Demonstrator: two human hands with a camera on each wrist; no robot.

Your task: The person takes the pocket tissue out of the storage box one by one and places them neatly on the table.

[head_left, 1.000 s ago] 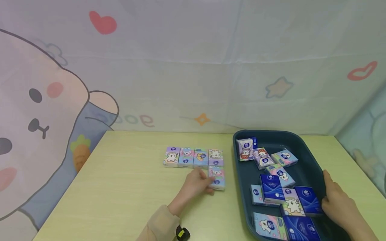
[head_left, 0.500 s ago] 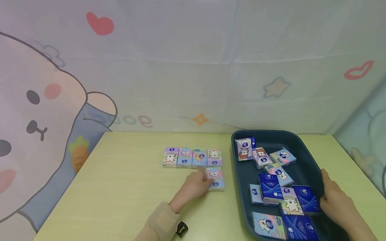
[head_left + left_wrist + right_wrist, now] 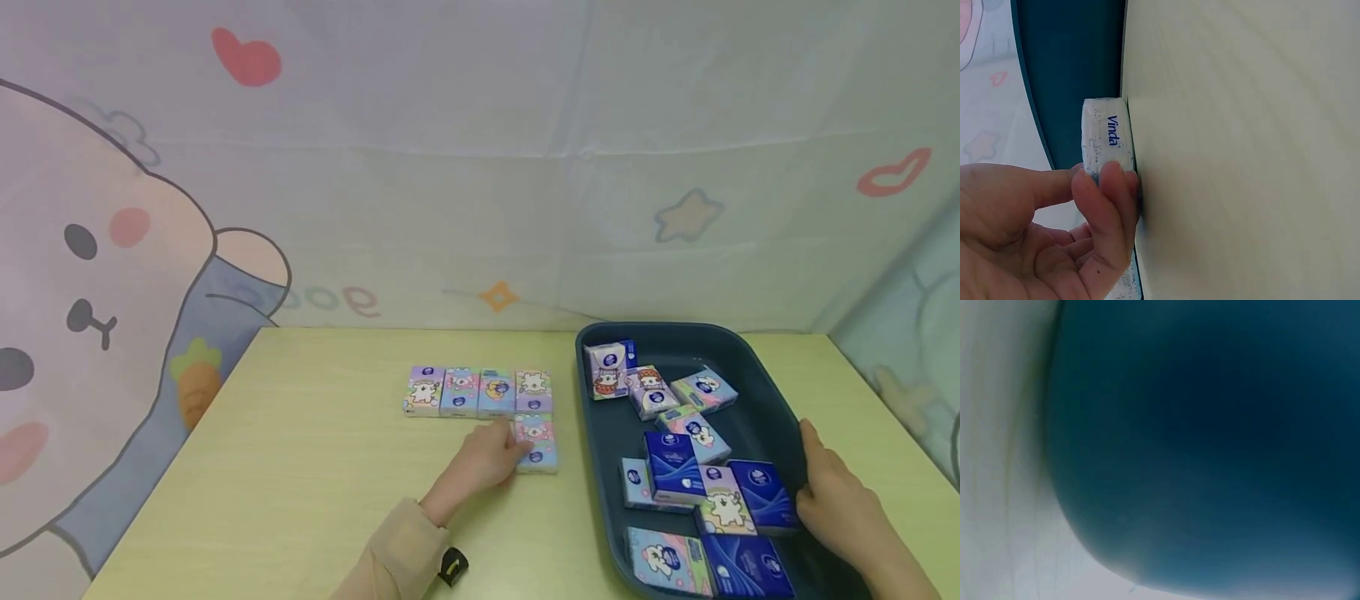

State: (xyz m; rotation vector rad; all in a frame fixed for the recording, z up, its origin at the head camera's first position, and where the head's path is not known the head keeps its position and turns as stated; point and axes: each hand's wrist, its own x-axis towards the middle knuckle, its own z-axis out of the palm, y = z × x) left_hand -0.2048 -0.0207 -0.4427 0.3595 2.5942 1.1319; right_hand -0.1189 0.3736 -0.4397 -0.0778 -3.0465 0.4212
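Observation:
At the table's middle my left hand (image 3: 483, 458) holds a pink and light-blue tissue pack (image 3: 536, 454), which lies flat just below the right end of a row of several tissue packs (image 3: 460, 393). In the left wrist view, the thumb and fingers pinch this pack, whose white side (image 3: 1107, 131) reads "Vinda". On the right, my right hand (image 3: 843, 508) grips the right rim of a dark teal tray (image 3: 757, 400). Blurred tray wall (image 3: 1147, 456) fills most of the right wrist view, where no hand shows.
Inside the tray lie several loose tissue packs, some dark blue (image 3: 675, 467) and some with cartoon prints (image 3: 725, 500), partly overlapping. A pale wooden table (image 3: 300, 467) lies under everything. Behind it hangs a printed cloth (image 3: 450, 167).
The left hand has barely moved and still holds the pack, which sits up against the row. The right hand stays on the tray. The view has shifted slightly.

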